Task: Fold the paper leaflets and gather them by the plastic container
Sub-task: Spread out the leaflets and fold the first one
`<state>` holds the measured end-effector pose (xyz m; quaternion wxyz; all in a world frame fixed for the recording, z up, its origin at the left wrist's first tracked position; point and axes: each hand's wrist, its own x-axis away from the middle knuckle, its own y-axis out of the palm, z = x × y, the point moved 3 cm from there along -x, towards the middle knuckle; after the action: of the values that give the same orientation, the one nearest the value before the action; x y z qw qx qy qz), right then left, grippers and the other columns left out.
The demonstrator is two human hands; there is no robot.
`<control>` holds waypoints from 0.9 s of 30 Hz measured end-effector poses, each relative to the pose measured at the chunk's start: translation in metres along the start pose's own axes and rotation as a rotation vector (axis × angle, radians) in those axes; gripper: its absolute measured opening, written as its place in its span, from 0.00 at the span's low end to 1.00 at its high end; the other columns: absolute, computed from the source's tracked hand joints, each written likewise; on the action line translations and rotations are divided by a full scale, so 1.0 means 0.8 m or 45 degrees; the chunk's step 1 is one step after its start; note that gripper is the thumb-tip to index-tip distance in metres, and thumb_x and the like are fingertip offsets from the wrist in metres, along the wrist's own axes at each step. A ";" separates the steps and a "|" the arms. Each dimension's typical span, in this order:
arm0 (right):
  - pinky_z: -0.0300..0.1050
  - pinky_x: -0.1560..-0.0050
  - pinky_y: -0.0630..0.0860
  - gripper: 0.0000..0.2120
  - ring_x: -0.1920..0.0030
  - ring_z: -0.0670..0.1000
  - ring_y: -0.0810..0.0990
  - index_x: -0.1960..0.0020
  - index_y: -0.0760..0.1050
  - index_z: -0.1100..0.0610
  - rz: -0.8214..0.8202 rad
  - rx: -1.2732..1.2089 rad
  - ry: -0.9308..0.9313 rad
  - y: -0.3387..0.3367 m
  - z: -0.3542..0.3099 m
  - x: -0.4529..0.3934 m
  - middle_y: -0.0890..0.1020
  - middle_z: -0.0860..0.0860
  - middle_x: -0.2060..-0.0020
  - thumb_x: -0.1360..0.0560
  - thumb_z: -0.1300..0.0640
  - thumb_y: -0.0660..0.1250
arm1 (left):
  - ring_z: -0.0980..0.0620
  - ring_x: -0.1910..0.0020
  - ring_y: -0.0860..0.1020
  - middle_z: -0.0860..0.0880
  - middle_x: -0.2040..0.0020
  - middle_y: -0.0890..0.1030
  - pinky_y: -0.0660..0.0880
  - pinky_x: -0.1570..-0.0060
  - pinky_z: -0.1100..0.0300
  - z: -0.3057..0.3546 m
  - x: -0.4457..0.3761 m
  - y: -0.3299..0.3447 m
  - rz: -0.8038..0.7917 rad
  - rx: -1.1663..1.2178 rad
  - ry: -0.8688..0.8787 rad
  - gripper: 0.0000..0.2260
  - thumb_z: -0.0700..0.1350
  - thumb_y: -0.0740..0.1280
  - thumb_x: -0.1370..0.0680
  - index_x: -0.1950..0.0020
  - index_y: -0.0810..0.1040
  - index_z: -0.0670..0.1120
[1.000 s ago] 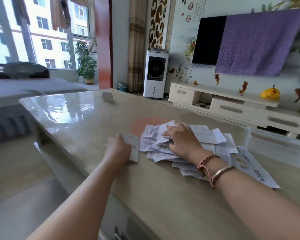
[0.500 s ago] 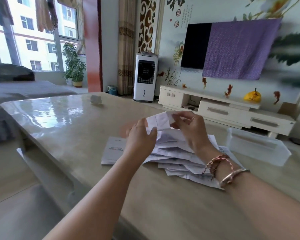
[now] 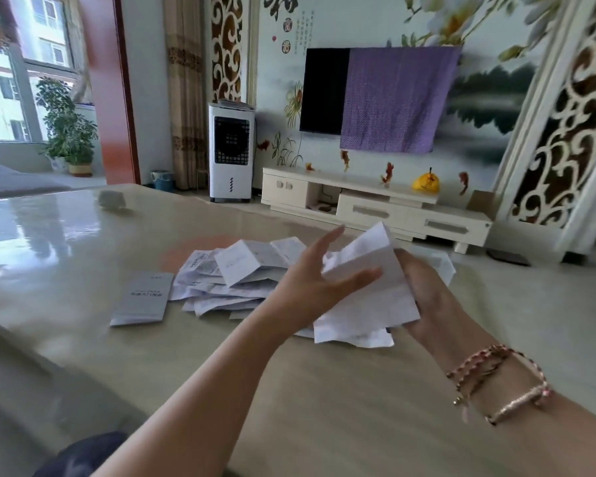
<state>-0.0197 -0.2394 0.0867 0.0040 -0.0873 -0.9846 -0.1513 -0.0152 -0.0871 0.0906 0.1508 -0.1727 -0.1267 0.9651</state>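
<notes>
My right hand [image 3: 424,294] grips a white paper leaflet [image 3: 365,290] by its right side and holds it tilted above the table. My left hand [image 3: 307,280] is spread, fingers straight. Its thumb lies across the sheet's front and the fingers reach behind its left edge. A loose pile of leaflets [image 3: 234,270] lies on the table just left of and under my hands. One folded leaflet [image 3: 141,299] lies flat by itself to the left of the pile. I cannot make out the plastic container; only a pale edge [image 3: 439,265] shows behind my right hand.
The glossy beige table [image 3: 324,390] stretches left and towards me. A small white object [image 3: 111,200] sits far left on it. Beyond the table are a white TV cabinet [image 3: 375,204], a fan unit [image 3: 230,149] and a carved screen [image 3: 565,132] at right.
My right hand has lifted one leaflet off the pile and raised it. My left hand left the folded leaflet on the table and came over to the raised sheet. The camera turned right.
</notes>
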 end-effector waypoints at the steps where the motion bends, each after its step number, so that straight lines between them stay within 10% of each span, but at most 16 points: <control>1: 0.45 0.69 0.78 0.12 0.63 0.55 0.84 0.46 0.80 0.61 -0.010 -0.008 -0.009 -0.011 0.001 0.004 0.85 0.58 0.56 0.24 0.54 0.65 | 0.56 0.34 0.69 0.58 0.31 0.67 0.71 0.39 0.56 0.001 0.001 0.011 -0.085 0.028 -0.013 0.32 0.62 0.71 0.30 0.28 0.63 0.64; 7: 0.48 0.58 0.81 0.18 0.54 0.57 0.82 0.40 0.74 0.65 -0.112 -0.008 -0.185 -0.062 0.001 0.014 0.83 0.62 0.50 0.29 0.59 0.68 | 0.56 0.48 0.79 0.53 0.43 0.80 0.77 0.51 0.64 -0.007 -0.011 0.054 -0.144 0.048 -0.087 0.20 0.54 0.70 0.25 0.34 0.73 0.56; 12: 0.40 0.59 0.79 0.16 0.54 0.49 0.84 0.39 0.72 0.59 -0.127 0.301 -0.336 -0.076 -0.005 0.022 0.83 0.53 0.49 0.26 0.66 0.68 | 0.48 0.48 0.82 0.48 0.48 0.84 0.77 0.44 0.51 -0.020 -0.016 0.065 -0.121 0.276 -0.239 0.11 0.45 0.64 0.20 0.39 0.78 0.46; 22: 0.31 0.43 0.71 0.32 0.36 0.33 0.69 0.32 0.62 0.39 -0.237 0.824 -0.554 -0.081 0.013 0.048 0.68 0.30 0.36 0.32 0.38 0.72 | 0.44 0.52 0.80 0.40 0.45 0.80 0.80 0.54 0.53 -0.035 -0.003 0.073 -0.016 1.214 -0.584 0.11 0.39 0.56 0.17 0.40 0.76 0.39; 27: 0.35 0.56 0.77 0.15 0.53 0.43 0.81 0.43 0.75 0.46 -0.044 1.019 -0.698 -0.088 0.018 0.049 0.82 0.39 0.53 0.27 0.57 0.71 | 0.43 0.51 0.80 0.38 0.45 0.80 0.81 0.55 0.53 -0.035 0.006 0.085 -0.060 1.336 -0.646 0.10 0.36 0.57 0.18 0.41 0.76 0.36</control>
<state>-0.0700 -0.2949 0.0531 -0.2247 -0.0992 -0.9316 0.2678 -0.0258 -0.1428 0.0432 0.2026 0.1647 0.3322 0.9064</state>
